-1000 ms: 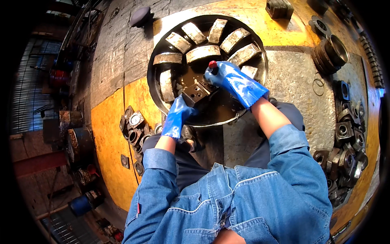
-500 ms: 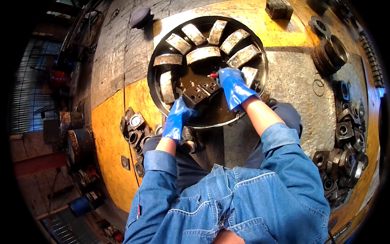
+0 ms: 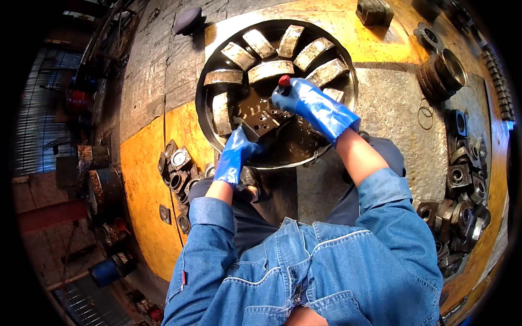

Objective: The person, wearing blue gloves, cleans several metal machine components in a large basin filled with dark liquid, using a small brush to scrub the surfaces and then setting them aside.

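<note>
A round black metal pan [image 3: 348, 103] lies on the floor ahead of me, with several rectangular grey metal blocks [image 3: 270, 70] fanned around its far side. In its middle sits a dark square metal part [image 3: 260, 115] with holes. My left hand [image 3: 235, 155], in a blue glove, grips the near edge of that part. My right hand [image 3: 312, 106], also gloved in blue, is closed around a tool with a red knob end [image 3: 284, 81], held over the part. What the tool's lower end touches is hidden by the glove.
Small square metal housings [image 3: 179, 168] lie in a heap left of the pan on the yellow floor. More housings [image 3: 462, 190] pile up at the right. Stacked rings [image 3: 443, 68] and a block [image 3: 374, 11] lie at the far right, and cans [image 3: 106, 187] stand at the left.
My right hand with the red-tipped tool has shifted slightly left over the square part. My left hand has stayed on the part's near edge.
</note>
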Available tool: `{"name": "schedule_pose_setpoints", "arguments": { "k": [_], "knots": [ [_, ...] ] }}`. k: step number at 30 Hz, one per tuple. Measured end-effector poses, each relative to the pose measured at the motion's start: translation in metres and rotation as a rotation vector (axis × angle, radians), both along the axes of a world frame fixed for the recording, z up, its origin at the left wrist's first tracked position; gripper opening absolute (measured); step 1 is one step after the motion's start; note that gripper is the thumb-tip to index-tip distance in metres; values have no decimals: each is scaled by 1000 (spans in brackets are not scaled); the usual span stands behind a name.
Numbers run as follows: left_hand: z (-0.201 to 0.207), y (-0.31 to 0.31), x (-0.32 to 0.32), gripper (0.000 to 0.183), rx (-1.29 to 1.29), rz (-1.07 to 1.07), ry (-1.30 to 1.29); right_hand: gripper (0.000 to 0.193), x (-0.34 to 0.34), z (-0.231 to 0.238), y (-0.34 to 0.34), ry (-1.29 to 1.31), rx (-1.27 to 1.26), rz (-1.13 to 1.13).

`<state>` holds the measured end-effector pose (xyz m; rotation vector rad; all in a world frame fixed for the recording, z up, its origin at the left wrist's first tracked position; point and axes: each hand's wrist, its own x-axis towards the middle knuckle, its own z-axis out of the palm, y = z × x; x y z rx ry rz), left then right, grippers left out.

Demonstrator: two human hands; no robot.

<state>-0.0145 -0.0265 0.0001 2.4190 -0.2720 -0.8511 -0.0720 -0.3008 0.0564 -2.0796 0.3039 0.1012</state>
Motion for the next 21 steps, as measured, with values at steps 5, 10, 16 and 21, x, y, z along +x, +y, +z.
{"name": "schedule_pose_setpoints", "arguments": {
  "k": [5,10,16,21],
  "knots": [
    [1,-1,2,70,49,-13,4,45,15,-6,4,225,-382,1],
    [-6,6,2,69,-18,-7,-5,49,10,-24,9,190,74,29],
    [6,5,-2,69,17,8,4,43,10,-26,5,211,-258,-271],
    [16,-24,-1,69,-10,-37,29,24,24,-132,-22,73,-242,-185]
  ]
}}
